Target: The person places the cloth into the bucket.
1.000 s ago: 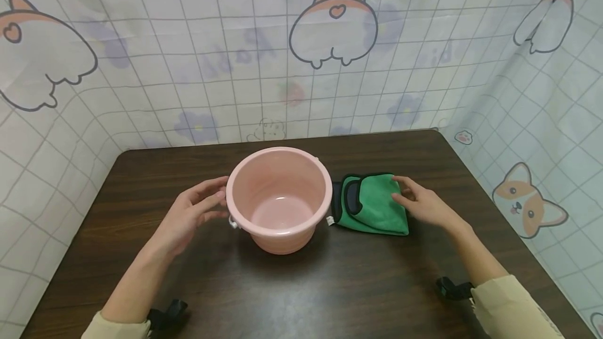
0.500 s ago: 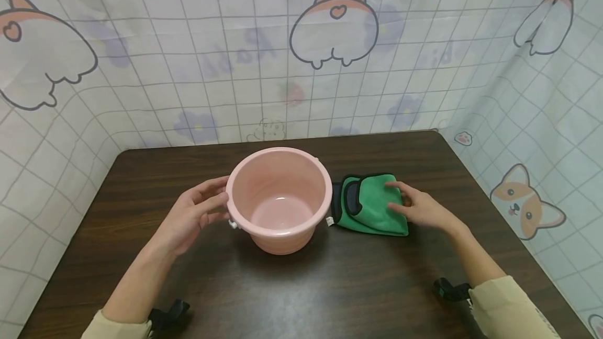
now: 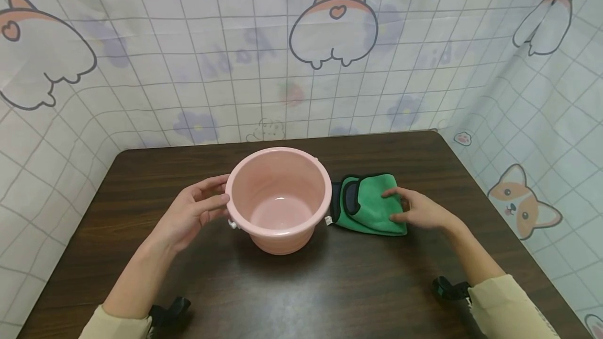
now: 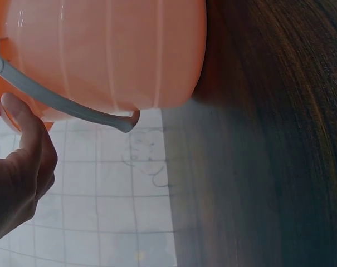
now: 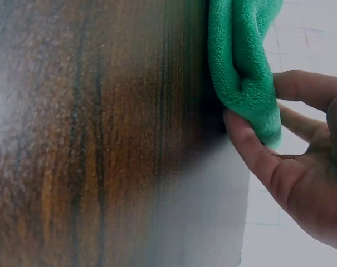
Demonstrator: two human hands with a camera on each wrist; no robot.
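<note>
A pink plastic bucket [image 3: 282, 242] stands upright on the table, its inside bare in the head view. At its left rim is my left hand [image 3: 188, 211], pinching the rim between thumb and fingers. The left wrist view shows the grey handle [image 4: 62, 103] hanging down along the bucket's side. To the right lies a folded green cloth [image 3: 377, 203] with black edging, a dark flap and a small white tag. My right hand [image 3: 424, 211] grips its right end. In the right wrist view, the thumb [image 5: 249, 142] is tucked under the cloth's fold and a finger lies on top.
The dark wood-grain table [image 3: 292, 297] carries both things. Behind it and along the sides hangs a white grid-patterned sheet [image 3: 245, 67] with cartoon dogs. A black wrist device [image 3: 452, 289] sits by the right sleeve, another black device [image 3: 169, 313] by the left.
My right hand has slid a little left and toward me over the cloth's right end, and its fingers now grip it. The left thumb has settled against the rim. The bucket stays put.
</note>
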